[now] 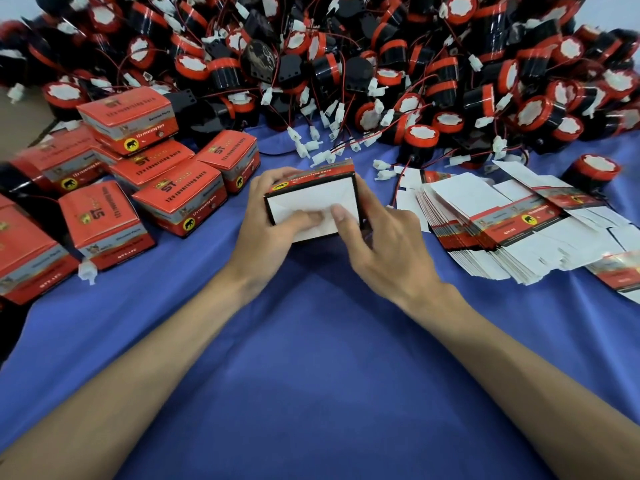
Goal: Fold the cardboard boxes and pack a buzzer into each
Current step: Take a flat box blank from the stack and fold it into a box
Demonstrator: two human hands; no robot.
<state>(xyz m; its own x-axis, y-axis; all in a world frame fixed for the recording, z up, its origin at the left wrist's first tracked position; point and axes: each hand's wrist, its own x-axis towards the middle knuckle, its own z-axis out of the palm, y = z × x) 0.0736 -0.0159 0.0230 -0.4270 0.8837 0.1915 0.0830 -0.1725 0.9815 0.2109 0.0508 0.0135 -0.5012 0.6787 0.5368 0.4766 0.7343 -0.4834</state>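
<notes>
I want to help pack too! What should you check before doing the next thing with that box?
1. Box gripped by left hand and right hand: ok.
2. Near flaps folded in: ok.
3. Far end closed: cannot tell.
4. Buzzers in reach: ok.
5. One already inside: cannot tell.
6. Flat boxes ready: ok.

Bare forearms [173, 341] lead to a bare left hand [266, 216] and right hand [384, 244], nails short.
</notes>
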